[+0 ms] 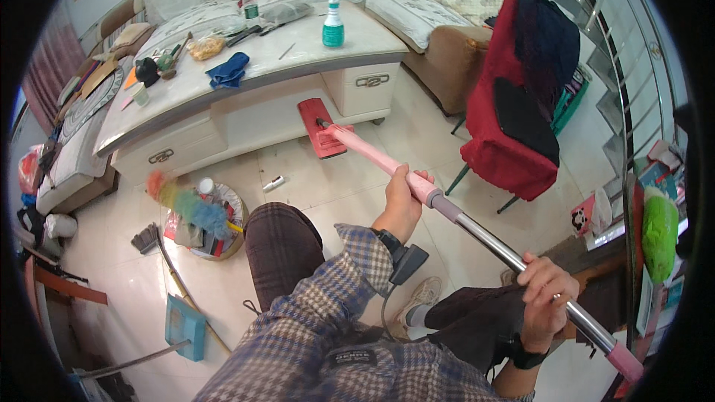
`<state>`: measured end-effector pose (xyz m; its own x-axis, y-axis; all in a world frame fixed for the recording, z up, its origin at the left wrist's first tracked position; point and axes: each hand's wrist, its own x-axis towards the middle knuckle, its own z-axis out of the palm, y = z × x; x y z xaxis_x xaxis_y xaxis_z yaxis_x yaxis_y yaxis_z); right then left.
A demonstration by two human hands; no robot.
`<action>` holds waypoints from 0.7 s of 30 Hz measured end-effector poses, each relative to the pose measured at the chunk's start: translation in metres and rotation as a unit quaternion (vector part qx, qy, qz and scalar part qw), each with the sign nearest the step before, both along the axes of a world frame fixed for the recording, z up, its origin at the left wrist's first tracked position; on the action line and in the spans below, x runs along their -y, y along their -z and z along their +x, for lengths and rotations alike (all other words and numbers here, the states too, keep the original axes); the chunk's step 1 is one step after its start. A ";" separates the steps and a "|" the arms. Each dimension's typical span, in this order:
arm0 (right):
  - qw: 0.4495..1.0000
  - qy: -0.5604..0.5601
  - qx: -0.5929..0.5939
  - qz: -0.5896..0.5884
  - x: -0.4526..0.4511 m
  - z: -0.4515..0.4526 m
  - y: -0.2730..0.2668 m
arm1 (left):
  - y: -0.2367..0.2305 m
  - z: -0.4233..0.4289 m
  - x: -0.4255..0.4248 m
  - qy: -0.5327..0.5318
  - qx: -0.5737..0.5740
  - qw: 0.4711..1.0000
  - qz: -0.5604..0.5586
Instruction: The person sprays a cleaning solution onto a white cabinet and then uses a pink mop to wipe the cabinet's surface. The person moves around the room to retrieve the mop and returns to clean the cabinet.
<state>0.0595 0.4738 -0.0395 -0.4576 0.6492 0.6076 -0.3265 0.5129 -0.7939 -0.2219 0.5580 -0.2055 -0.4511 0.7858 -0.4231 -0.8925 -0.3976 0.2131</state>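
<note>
A flat mop with a red head [322, 128] rests on the tiled floor in front of the white coffee table [268, 137]. Its pole [491, 243], pink at both ends and bare metal along the middle, slants down to the right across my body. My left hand [403, 198] grips the pink sleeve of the pole. Lower down the picture, the fingers of my right hand [547, 293] are wrapped around the metal tube near the pole's pink end grip [624, 362]. A small white bottle [273, 183] lies on the floor left of the mop head.
A spray bottle [333, 28] and a blue cloth [228, 70] are on the tabletop. The red-covered chair [497, 139] stands right. To the left are a round bin [241, 212] with a rainbow duster [195, 206], a broom [181, 285] and a blue dustpan [184, 326].
</note>
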 end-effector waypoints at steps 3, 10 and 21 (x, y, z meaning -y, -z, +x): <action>1.000 0.024 0.013 0.015 0.014 -0.002 -0.022 | -0.003 -0.026 0.000 -0.018 -0.063 0.997 -0.049; 0.999 -0.028 0.013 -0.030 -0.005 0.019 -0.078 | 0.011 0.002 0.000 0.063 -0.077 0.986 -0.131; 0.976 -0.028 -0.206 -0.066 -0.003 0.015 -0.108 | -0.042 0.024 0.011 0.042 -0.092 0.992 -0.072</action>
